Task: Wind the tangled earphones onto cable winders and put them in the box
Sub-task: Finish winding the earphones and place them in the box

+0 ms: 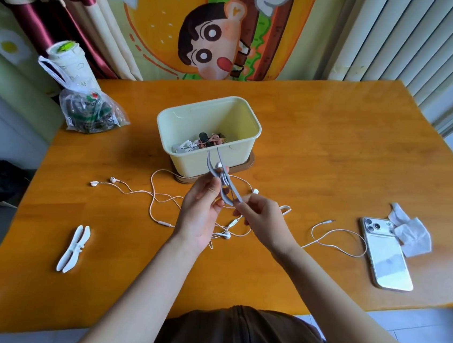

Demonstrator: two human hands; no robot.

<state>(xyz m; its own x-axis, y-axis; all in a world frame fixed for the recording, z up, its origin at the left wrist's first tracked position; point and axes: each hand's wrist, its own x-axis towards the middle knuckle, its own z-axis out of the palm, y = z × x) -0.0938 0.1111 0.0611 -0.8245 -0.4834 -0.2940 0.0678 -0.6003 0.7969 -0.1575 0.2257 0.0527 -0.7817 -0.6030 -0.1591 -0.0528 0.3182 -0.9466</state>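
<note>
Far left of the box, a crinkly clear plastic bag [91, 112] slumps on the orange wooden worktop [319, 153], with dark bits inside that I can't make out. Nearer the person, also left of the box, lies a spare white winder [73, 249]. It's flat and rubbery-looking, shaped like a dragonfly with paired wings.

Now the earphones [164, 223]: thin pale cable, looped and crossed over itself, sprawled on the worktop just in front of the box. The buds lie out to the left and the metal plug [329, 222] trails off to the right. Not in the box yet! The box [187, 161] itself is a smooth cream plastic tub with rounded corners, sitting on a brown base. Down inside are wound bundles [209, 141] already, white, black and pinkish.

Centre stage, right in front of the box, is the left hand [198, 213]. Its grip is clamped on a grey winder [231, 191], fingers curled round the middle, with what looks like a white bud tucked by the thumb. The right hand [265, 220] has its grip pinched on the winder's near tip.

I'd call this the start of winding: one end anchored, most of the cable loose below. The next move, by my reckoning, calls for feeding cable round the winder's waist in even turns. The crossings need teasing apart gently, since cable that thin snags easily.

Far right of the box, a glossy white phone [386, 258] lies face down beside a crumpled tissue [411, 235].
</note>
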